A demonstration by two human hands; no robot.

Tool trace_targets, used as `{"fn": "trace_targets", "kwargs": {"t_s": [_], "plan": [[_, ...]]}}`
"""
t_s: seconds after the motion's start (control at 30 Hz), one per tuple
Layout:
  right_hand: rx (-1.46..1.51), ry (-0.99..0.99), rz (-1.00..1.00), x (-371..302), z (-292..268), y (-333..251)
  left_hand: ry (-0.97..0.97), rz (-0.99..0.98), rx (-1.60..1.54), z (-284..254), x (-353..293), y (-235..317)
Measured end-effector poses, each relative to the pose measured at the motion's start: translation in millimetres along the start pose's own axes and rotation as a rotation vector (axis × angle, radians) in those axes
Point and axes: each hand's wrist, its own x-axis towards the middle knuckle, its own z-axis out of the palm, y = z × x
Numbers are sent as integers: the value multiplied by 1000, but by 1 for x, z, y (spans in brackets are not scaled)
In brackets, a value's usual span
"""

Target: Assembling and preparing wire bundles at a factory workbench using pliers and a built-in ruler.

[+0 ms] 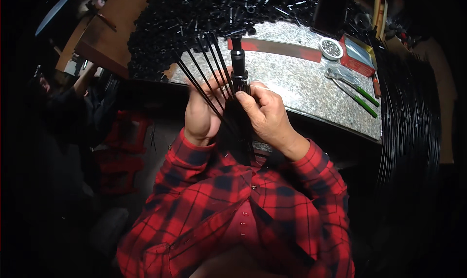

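In front of my chest, over the table's near edge, I hold a black ribbed tubular fitting (238, 64) upright; it looks like an umbrella frame's hub. My right hand (270, 113) grips its lower part, thumb pressed on the front. A thin pale wire shows by the right fingers. Several thin black rods (199, 66) fan up and left from the fitting. My left hand (200, 113) is behind them, its fingers curled toward the fitting and the rods running across the palm. Below the hands the dark lower part blurs into shadow.
Black tubular parts (189, 15) are heaped at the back of the speckled table (301, 90). A red-and-grey strip (277, 50), a white bowl (332, 48), a red box (357, 59) and green-handled pliers (357, 95) lie right. Long black rods (411, 112) hang beyond; another person's arm (86, 78) is left.
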Motion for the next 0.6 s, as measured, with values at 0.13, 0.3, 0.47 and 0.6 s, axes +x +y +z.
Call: {"fn": "trace_targets", "kwargs": {"t_s": [0.13, 0.3, 0.47, 0.6], "plan": [[-69, 18, -145, 5, 14, 2, -32, 214, 458, 6, -13, 15], [31, 12, -155, 6, 27, 3, 47, 256, 690, 2, -11, 24], [7, -29, -96, 5, 26, 1, 74, 290, 634, 0, -11, 24], [73, -15, -18, 1, 26, 2, 59, 320, 577, -4, -10, 23]]}}
